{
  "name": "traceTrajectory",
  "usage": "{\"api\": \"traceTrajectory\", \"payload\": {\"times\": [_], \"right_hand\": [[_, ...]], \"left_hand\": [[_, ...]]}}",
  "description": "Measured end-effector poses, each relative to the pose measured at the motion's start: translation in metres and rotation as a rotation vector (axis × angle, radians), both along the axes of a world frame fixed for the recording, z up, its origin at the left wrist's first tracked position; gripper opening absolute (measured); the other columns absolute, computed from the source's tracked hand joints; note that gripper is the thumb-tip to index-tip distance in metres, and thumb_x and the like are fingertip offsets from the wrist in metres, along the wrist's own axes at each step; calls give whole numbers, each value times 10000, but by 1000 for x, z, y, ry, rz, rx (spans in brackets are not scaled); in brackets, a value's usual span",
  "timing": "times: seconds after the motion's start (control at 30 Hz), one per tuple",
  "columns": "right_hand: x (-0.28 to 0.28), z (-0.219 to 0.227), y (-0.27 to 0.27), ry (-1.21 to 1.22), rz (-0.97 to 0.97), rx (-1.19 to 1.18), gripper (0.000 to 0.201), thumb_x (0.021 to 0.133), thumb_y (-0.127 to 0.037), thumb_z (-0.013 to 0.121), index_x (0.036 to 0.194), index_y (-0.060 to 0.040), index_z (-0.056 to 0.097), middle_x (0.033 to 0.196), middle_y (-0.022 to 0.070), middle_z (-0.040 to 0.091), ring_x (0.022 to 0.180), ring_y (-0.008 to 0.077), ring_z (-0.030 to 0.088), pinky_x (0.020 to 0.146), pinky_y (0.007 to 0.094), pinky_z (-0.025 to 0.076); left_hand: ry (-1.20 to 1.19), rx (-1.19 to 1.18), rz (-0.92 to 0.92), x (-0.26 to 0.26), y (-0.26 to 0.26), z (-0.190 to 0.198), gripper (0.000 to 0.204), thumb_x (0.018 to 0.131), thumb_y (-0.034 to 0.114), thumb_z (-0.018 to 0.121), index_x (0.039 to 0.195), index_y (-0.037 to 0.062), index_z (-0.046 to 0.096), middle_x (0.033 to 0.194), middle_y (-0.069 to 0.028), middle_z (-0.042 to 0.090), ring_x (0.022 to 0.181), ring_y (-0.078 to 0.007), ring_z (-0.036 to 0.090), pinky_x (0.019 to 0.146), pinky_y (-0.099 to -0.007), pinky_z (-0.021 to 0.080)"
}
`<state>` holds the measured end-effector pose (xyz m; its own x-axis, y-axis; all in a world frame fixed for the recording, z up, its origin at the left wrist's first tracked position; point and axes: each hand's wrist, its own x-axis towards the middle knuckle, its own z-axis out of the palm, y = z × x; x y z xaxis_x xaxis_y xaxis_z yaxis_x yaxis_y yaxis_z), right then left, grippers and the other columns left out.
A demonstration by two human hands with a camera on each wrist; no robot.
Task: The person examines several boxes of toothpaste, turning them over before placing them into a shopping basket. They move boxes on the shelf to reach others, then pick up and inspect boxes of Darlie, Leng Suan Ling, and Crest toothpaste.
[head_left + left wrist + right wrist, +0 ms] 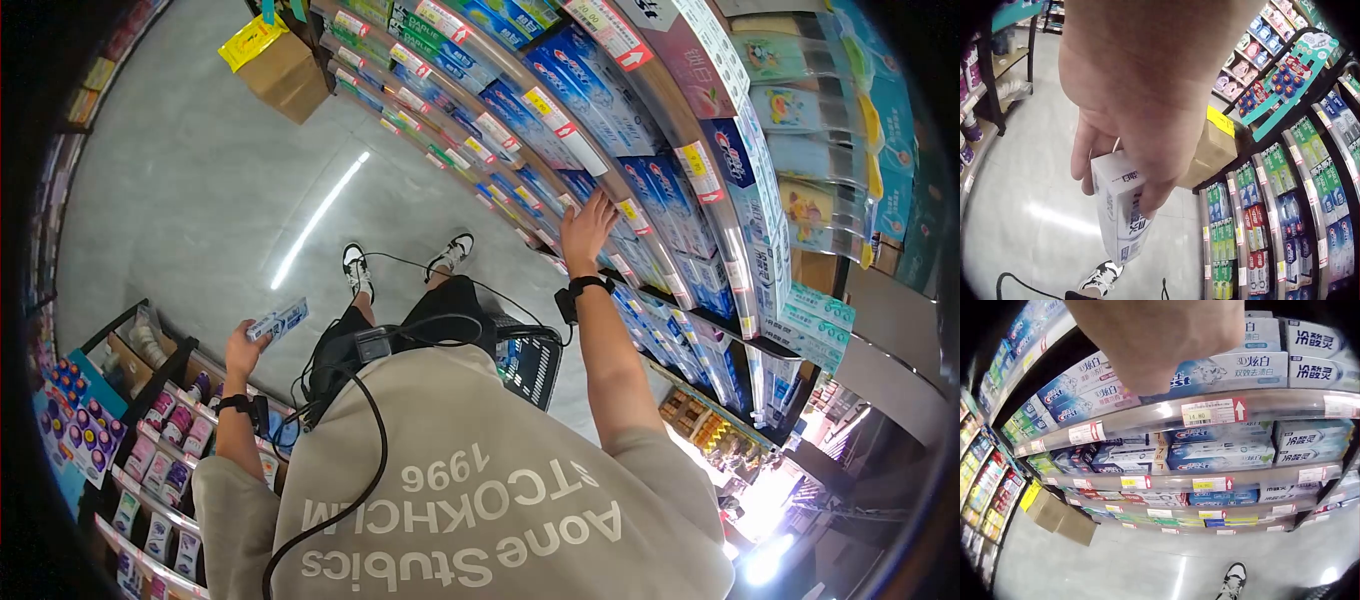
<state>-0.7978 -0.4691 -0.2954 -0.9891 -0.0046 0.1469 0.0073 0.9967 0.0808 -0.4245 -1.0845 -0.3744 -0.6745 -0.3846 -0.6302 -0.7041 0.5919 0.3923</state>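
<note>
My left hand (242, 352) grips a white and blue toothpaste box (278, 320), held out low over the floor. The left wrist view shows the box (1121, 206) hanging tilted, with thumb and fingers on opposite sides of it. Up at the toothpaste shelf, my right hand (588, 235) reaches over a shelf edge with its fingers extended toward the boxes. In the right wrist view that hand (1154, 344) overlaps a blue and white Crest toothpaste box (1235, 372); its fingertips are hidden there.
Price tags (1213, 412) line the shelf fronts. White toothpaste boxes (1316, 372) stand right of the Crest ones. A cardboard box (285, 75) sits on the floor at the shelf's far end. A black basket (530, 365) is beside my legs, and cables cross my body.
</note>
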Motion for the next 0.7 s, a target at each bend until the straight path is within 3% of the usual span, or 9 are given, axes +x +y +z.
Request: {"api": "traceTrajectory", "payload": {"times": [0.5,0.63,0.7], "right_hand": [[-1,0,-3,-15,-40,-31,729,905,-245,659,1518,-8,345,1544,212,421,1436,413,374,1207,581,252],[-4,-1,0,19,-12,-22,636,899,-223,662,1451,0,441,1481,227,472,1380,428,424,1165,561,312],[-9,1,7,51,19,-42,558,889,-221,676,1370,10,516,1375,249,549,1293,448,494,1107,557,369]], "left_hand": [[-11,-45,-32,-24,-1,14,580,782,299,817,1245,-12,659,1080,-272,724,1027,-396,709,903,-434,545],[-8,10,4,-20,-5,-1,581,777,292,822,1242,-15,657,1079,-274,723,1029,-401,707,906,-433,544],[7,17,-4,-21,-3,1,582,775,290,824,1240,-17,657,1078,-275,723,1030,-401,707,904,-434,544]]}}
